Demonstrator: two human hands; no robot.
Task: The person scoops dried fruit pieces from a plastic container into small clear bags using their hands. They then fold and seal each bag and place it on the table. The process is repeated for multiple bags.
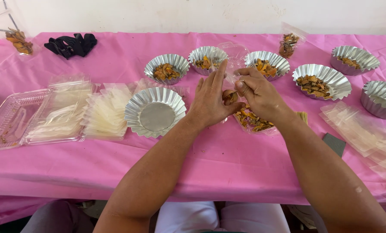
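— Left hand point(211, 101), grip? Half closed, thumb and palm cupped round a small clear bag point(230, 96) with brownish dried pieces inside, fingers pointing to twelve o'clock. Right hand point(258, 96)?

— Pinched shut on the same clear bag, at its upper edge, thumb and forefinger pressed together just at three o'clock of the left. Both hands touching across the bag, above the middle of the pink worktop point(115, 159).

— Directly below the hands?

— Clear plastic tray point(254, 122) of orange-brown dried pieces, partly hidden under the right wrist, at five o'clock from the bag.

— And at nine o'clock of the left hand?

— Empty fluted foil cup point(155, 112), lying flat on the worktop. Further toward nine, stacks of clear flat bags point(104, 113) and a clear hinged box point(9, 118) near the left edge.

— Toward twelve?

— Row of filled foil cups point(166, 68), each with dried pieces, running from eleven round to two o'clock. Small filled bag point(289, 43) standing behind them at one o'clock. Black bundle point(71, 45) far off at ten o'clock, another packed bag point(19, 42) in the far corner.

— Toward three and four?

— More loose clear bags point(365, 138) spread at four o'clock, with a dark grey flat piece point(333, 143) just beside them; kind impossible to tell.
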